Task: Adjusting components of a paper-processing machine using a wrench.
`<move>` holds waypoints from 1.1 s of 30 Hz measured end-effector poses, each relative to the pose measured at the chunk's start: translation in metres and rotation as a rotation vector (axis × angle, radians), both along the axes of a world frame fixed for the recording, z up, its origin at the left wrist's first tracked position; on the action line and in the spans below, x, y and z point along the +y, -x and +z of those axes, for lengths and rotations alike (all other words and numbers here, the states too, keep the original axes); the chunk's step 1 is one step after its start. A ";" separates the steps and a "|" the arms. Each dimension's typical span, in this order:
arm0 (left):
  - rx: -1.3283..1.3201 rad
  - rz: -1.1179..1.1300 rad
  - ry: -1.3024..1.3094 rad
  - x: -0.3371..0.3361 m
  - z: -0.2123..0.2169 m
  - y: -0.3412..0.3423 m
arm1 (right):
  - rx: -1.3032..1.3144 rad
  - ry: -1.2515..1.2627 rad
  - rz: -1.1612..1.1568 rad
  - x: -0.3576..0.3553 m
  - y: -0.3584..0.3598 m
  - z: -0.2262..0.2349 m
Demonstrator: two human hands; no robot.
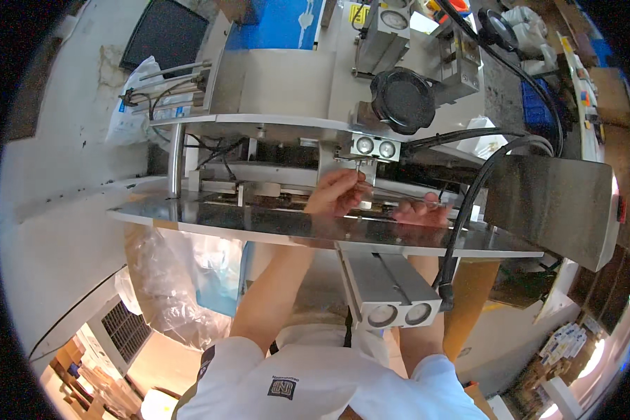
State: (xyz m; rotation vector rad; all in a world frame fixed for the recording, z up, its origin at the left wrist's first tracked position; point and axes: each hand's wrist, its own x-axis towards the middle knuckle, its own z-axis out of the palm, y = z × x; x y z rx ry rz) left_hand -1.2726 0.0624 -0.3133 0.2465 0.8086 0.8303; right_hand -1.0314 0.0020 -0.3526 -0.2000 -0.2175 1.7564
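One thin metal rod (397,192) was seemingly clamped at its left end in the pinched fingers of the left hand (336,194); its long axis was directed rightward from them toward the right hand (423,212), whose fingers' hold could not be told.

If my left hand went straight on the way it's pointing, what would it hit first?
Your left hand would probably meet the small metal pin beneath the silver block with two round ends, though depth there is unclear.
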 end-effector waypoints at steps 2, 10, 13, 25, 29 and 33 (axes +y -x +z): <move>-0.111 0.037 0.043 -0.001 -0.002 0.000 | -0.090 0.047 0.081 0.014 0.011 0.026; -0.401 0.011 0.022 -0.002 -0.023 0.000 | -0.061 -0.125 0.290 0.052 0.059 0.069; -0.157 -0.018 0.017 -0.007 -0.009 0.012 | -0.053 -0.181 0.245 0.048 0.051 0.053; 0.328 -0.040 -0.235 0.001 0.008 0.002 | -0.257 0.527 0.088 0.005 -0.007 -0.053; 0.446 0.019 -0.250 0.002 0.016 0.000 | -0.231 0.694 0.016 0.012 0.013 -0.050; 0.509 0.057 -0.267 -0.001 0.013 0.001 | -0.273 0.605 -0.066 0.017 0.030 -0.057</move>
